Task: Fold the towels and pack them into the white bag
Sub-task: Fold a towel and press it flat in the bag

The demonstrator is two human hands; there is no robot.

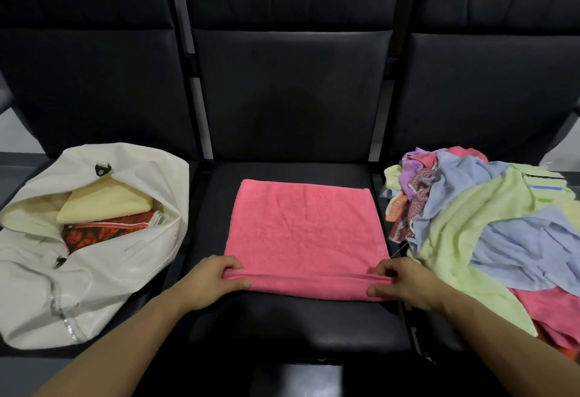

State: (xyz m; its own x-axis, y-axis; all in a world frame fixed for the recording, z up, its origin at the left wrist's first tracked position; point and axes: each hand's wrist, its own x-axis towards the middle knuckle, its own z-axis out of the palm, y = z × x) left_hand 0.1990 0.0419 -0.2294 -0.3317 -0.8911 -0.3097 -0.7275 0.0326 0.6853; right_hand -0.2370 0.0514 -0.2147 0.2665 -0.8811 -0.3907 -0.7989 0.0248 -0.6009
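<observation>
Pink terry towel (306, 233) flat and rectangular on the middle black seat (298, 327), near hem pinched at both corners: left hand (209, 282), right hand (405, 283), fingers curled over it. At 9 o'clock, unzipped white bag (62, 286), two folded towels inside; at 3 o'clock, sizeable crumpled heap (483, 233) left unfolded.

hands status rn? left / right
Left hand: closed, pinching the near left edge of the pink towel.
Right hand: closed, pinching the same towel's near right edge.
</observation>
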